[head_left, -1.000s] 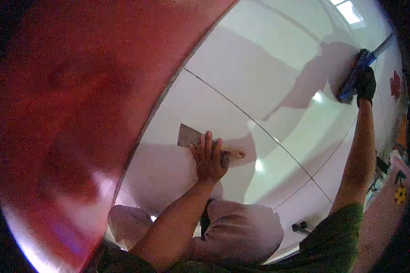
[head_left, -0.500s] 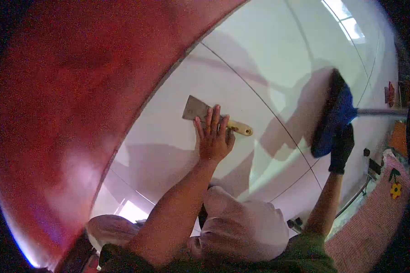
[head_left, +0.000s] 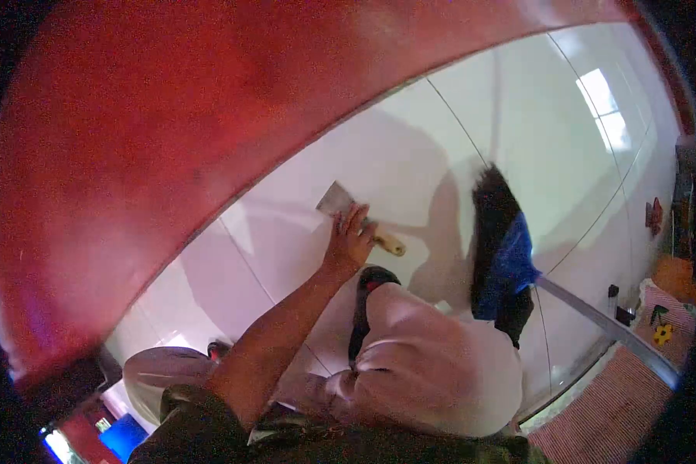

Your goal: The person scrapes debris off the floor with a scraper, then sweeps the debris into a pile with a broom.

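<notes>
See a scraper [head_left: 335, 199] slanted over white tiles [head_left: 394, 155], grey blade to the upper left, pale handle to the lower right. Farther right, find a broom [head_left: 506, 251], black-bristled and blue-headed, with pole angled down rightward.

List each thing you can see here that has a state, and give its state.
Left hand: bare, fingers over the scraper.
Scraper: partly covered, blade and handle end showing.
Right hand: dark-gloved, at the broom head; grip hidden.
Broom: head tilted, bristles away from the handle.
Floor: tiled, shiny, reflecting light.
Mat: spread out; far end out of view.
</notes>
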Tool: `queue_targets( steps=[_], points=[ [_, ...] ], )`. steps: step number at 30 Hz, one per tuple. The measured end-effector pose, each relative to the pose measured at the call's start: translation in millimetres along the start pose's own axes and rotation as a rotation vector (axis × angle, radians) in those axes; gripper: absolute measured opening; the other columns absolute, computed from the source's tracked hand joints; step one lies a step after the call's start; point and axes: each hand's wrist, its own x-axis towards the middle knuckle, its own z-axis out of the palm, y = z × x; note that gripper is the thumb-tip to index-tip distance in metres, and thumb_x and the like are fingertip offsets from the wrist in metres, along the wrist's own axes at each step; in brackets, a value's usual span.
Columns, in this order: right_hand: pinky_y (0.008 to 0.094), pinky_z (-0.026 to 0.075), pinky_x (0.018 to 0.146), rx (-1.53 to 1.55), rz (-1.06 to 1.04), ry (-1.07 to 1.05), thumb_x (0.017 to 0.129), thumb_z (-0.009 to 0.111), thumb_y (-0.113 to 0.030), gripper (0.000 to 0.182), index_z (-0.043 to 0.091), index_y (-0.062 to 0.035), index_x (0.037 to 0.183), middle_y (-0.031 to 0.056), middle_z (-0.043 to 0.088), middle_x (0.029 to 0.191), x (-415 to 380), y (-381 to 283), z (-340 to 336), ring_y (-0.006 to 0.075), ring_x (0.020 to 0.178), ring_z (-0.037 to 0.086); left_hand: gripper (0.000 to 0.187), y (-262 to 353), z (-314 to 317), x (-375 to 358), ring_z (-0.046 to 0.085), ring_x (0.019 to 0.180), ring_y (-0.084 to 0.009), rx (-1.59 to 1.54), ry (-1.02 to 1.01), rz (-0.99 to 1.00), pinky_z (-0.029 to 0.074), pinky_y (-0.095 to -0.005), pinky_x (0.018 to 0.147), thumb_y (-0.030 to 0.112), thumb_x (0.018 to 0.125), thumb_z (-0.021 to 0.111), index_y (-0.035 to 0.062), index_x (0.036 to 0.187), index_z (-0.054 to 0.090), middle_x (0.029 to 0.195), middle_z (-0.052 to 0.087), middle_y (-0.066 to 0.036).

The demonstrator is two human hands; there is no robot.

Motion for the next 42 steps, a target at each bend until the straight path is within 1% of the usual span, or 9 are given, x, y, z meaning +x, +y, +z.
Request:
queue_targets(
  steps=[8, 12, 16, 24, 26, 30, 33, 38, 42],
  points=[
    [0.0311, 0.041, 0.072, 0.033, -0.074, -0.096, 0.077, 0.048, -0.011, 0.028, 0.045, 0.0011, 0.102, 0.0143, 0.054, 0.095, -35.9, -28.9, 14.5, 0.0219, 0.086, 0.051, 0.024, -72.8, -20.2, -79.0, 0.044, 0.094, -0.0309, 0.073, -0.275, -0.029, 0.033, -0.0403, 0.086, 0.018, 0.072, 0.054, 0.0023, 0.09, 0.048, 0.096, 0.048, -0.016],
    [0.0318, 0.041, 0.071, 0.049, -0.122, -0.129, 0.077, 0.048, -0.011, 0.027, 0.044, 0.0004, 0.101, 0.0148, 0.054, 0.093, -33.9, -56.7, 23.4, 0.023, 0.085, 0.05, 0.025, -48.1, -95.2, -58.9, 0.047, 0.084, -0.0358, -0.29, -0.133, -0.374, 0.04, -0.0396, 0.072, 0.017, 0.077, 0.051, 0.0012, 0.094, 0.043, 0.089, 0.048, -0.019],
    [0.0324, 0.041, 0.07, 0.066, -0.172, -0.166, 0.077, 0.048, -0.011, 0.026, 0.044, -0.0002, 0.101, 0.0153, 0.053, 0.092, -24.6, -88.6, 32.0, 0.0241, 0.084, 0.05, 0.023, -16.1, -132.4, -31.7, 0.047, 0.083, -0.0344, -0.433, 0.174, -0.159, 0.038, -0.0396, 0.073, 0.011, 0.076, 0.047, 0.0013, 0.096, 0.041, 0.086, 0.048, -0.02],
    [0.0337, 0.041, 0.067, 0.089, -0.273, -0.26, 0.077, 0.047, -0.01, 0.024, 0.042, -0.0016, 0.099, 0.0164, 0.053, 0.089, -0.4, -173.2, 66.9, 0.0262, 0.082, 0.05, 0.033, 114.2, -244.8, 33.6, 0.053, 0.078, -0.0269, -0.801, -0.122, 0.259, 0.042, -0.0346, 0.068, 0.01, 0.065, 0.058, 0.0017, 0.093, 0.042, 0.083, 0.052, -0.015],
    [0.0341, 0.041, 0.066, 0.089, -0.287, -0.282, 0.077, 0.047, -0.01, 0.023, 0.042, -0.0019, 0.099, 0.0167, 0.053, 0.088, 3.9, -193.2, 76.8, 0.0267, 0.081, 0.05, 0.033, 146.3, -260.9, 38.3, 0.054, 0.078, -0.0287, -0.965, -0.058, 0.49, 0.043, -0.0362, 0.069, 0.012, 0.064, 0.063, 0.002, 0.09, 0.046, 0.08, 0.054, -0.015],
    [0.0347, 0.04, 0.065, 0.099, -0.299, -0.312, 0.078, 0.047, -0.01, 0.022, 0.042, -0.0026, 0.098, 0.0172, 0.053, 0.087, 6.9, -224.2, 92.6, 0.0278, 0.08, 0.05, 0.027, 182.0, -270.7, 41.0, 0.054, 0.077, -0.0308, -1.129, 0.195, 0.481, 0.043, -0.0383, 0.068, 0.016, 0.066, 0.062, 0.0042, 0.087, 0.049, 0.081, 0.054, -0.014],
    [0.0352, 0.04, 0.064, 0.096, -0.3, -0.325, 0.078, 0.047, -0.01, 0.021, 0.041, -0.0031, 0.097, 0.0176, 0.053, 0.086, 7.2, -237.7, 99.3, 0.0286, 0.08, 0.05, 0.022, 180.6, -278.4, 48.9, 0.055, 0.069, -0.033, -0.983, -0.313, 0.458, 0.043, -0.0406, 0.062, 0.014, 0.064, 0.058, 0.0038, 0.082, 0.05, 0.068, 0.053, -0.015],
    [0.0361, 0.04, 0.062, 0.095, -0.265, -0.333, 0.078, 0.046, -0.01, 0.02, 0.04, -0.0039, 0.096, 0.0183, 0.052, 0.084, 9.1, -245.4, 99.0, 0.03, 0.078, 0.05, 0.023, 178.8, -274.9, 54.8, 0.057, 0.059, -0.0268, -0.794, 0.132, 0.57, 0.046, -0.0408, 0.053, 0.017, 0.072, 0.052, 0.0089, 0.093, 0.046, 0.089, 0.047, -0.01],
    [0.0367, 0.04, 0.061, 0.066, -0.204, -0.332, 0.078, 0.046, -0.009, 0.019, 0.04, -0.0046, 0.095, 0.0189, 0.052, 0.083, 9.0, -242.2, 77.5, 0.031, 0.077, 0.05, 0.042, 173.5, -281.8, 89.3, 0.057, 0.063, -0.03, -0.923, 0.181, 0.203, 0.046, -0.0431, 0.047, 0.016, 0.07, 0.057, 0.0072, 0.106, 0.036, 0.105, 0.035, -0.01]
  ],
)
